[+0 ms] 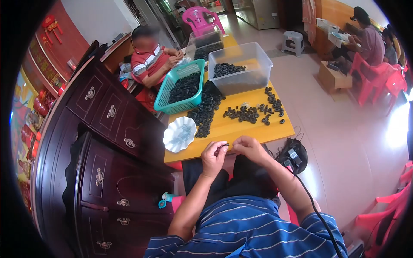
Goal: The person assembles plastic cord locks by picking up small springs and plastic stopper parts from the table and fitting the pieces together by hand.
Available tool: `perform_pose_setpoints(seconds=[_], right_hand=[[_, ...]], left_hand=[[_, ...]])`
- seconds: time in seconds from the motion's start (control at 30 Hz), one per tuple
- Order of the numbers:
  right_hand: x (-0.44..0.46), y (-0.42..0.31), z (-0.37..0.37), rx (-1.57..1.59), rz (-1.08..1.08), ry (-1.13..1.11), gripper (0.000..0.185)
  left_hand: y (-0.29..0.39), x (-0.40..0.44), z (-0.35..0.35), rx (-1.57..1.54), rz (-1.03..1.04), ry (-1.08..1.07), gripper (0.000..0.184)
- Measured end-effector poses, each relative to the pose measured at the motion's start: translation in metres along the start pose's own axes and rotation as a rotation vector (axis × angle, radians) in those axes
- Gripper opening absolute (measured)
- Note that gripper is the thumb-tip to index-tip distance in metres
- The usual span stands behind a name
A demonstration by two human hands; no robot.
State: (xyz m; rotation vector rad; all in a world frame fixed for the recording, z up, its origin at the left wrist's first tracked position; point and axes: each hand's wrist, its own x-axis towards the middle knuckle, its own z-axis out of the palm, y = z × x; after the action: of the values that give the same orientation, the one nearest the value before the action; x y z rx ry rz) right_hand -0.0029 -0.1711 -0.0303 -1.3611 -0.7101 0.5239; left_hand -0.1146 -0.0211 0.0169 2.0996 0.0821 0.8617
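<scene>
Just past the table's near edge, my left hand (213,159) is closed in a pinch on a small black ring-like piece (226,145). Close beside it, my right hand (251,150) has its thumb and forefinger pressed together; whatever they hold is too small to make out. In front of my hands, loose black ring-shaped pieces (243,114) lie on the yellow table (189,151). A denser heap of the same pieces (205,112) spreads farther left. To the left of my hands, a white scalloped dish (168,139) contains small pale, thin bits.
A teal basket (160,104) and a clear plastic bin (254,81) hold more black pieces. Across the table sits a person in a striped shirt (146,64). A dark wooden cabinet (107,142) stands close on the left. A black cable (314,202) runs by my right arm.
</scene>
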Motion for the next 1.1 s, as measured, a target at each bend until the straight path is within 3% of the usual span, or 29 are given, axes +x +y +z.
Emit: perform_pose_setpoints(seconds=[0.1,0.23,0.5,0.57,0.73,0.83,1.1], right_hand=[[-0.005,-0.025,0.001,0.264,0.18,-0.154,0.026],[-0.005,-0.022,-0.001,0.334,0.216,-0.185,0.028],[-0.007,-0.032,-0.006,0.51,0.35,-0.178,0.017],[-0.008,-0.033,-0.006,0.537,0.349,-0.181,0.016],[-0.006,-0.033,-0.007,0.649,0.318,-0.197,0.017],[-0.006,-0.031,-0.007,0.664,0.3,-0.197,0.017],[-0.006,-0.036,-0.004,0.607,0.274,-0.171,0.016]], left_hand=[[0.012,0.002,0.005,-0.01,0.048,-0.026,0.013],[0.019,0.003,0.008,0.028,0.109,-0.047,0.013],[0.032,0.006,0.001,0.026,0.156,-0.115,0.013],[0.035,0.006,-0.002,-0.089,0.033,-0.189,0.012],[0.016,0.005,-0.009,-0.118,0.036,-0.09,0.012],[0.031,0.006,-0.014,-0.314,-0.181,-0.061,0.013],[0.026,0.005,-0.016,-0.283,-0.141,-0.143,0.008]])
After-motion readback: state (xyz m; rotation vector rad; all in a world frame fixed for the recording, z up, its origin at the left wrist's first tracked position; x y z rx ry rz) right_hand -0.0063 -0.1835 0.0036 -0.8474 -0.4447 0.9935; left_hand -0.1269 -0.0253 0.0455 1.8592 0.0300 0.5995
